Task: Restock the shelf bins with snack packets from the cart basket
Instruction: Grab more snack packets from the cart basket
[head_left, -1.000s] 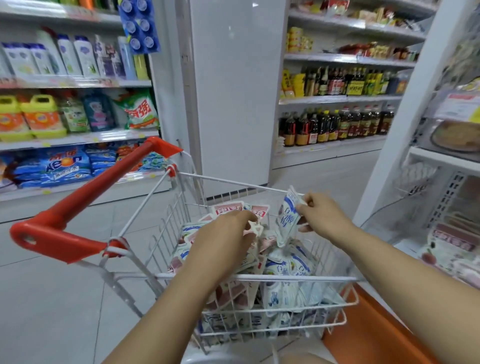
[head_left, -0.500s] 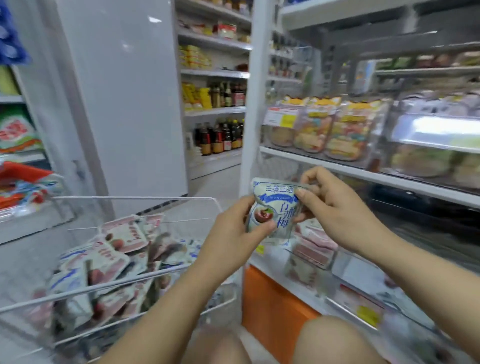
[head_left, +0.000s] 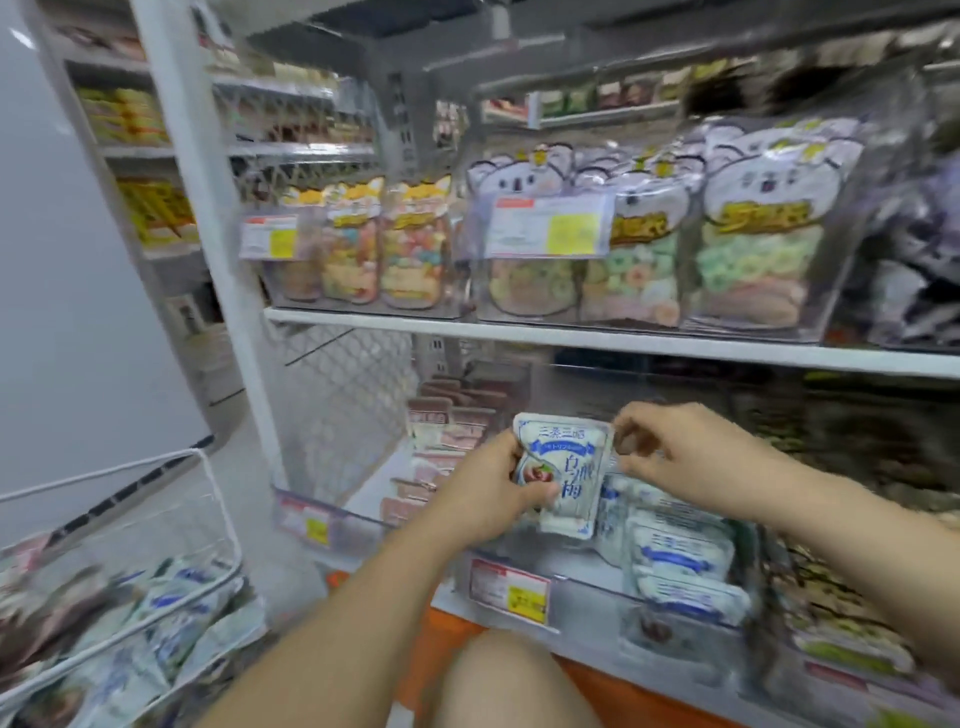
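Note:
I hold a white-and-blue snack packet (head_left: 563, 473) upright over a clear shelf bin (head_left: 582, 587) on the lower shelf. My left hand (head_left: 493, 488) grips the packet's lower left side. My right hand (head_left: 680, 457) pinches its top right corner. Inside the bin, to the right, lie several matching blue-and-white packets (head_left: 680, 556). The wire cart basket (head_left: 208, 467) sits at the lower left, with more packets (head_left: 130, 649) piled in it.
A neighbouring bin to the left holds pink-labelled packets (head_left: 447, 426). The shelf above (head_left: 597, 338) carries clear bins of colourful candy bags. A white shelf upright (head_left: 218, 260) stands between cart and bins. My knee (head_left: 509, 680) is low in the middle, before an orange base panel.
My view swung right from the cart to the shelf. Both hands carried the blue-and-white packet out of the basket and down toward the lower bin.

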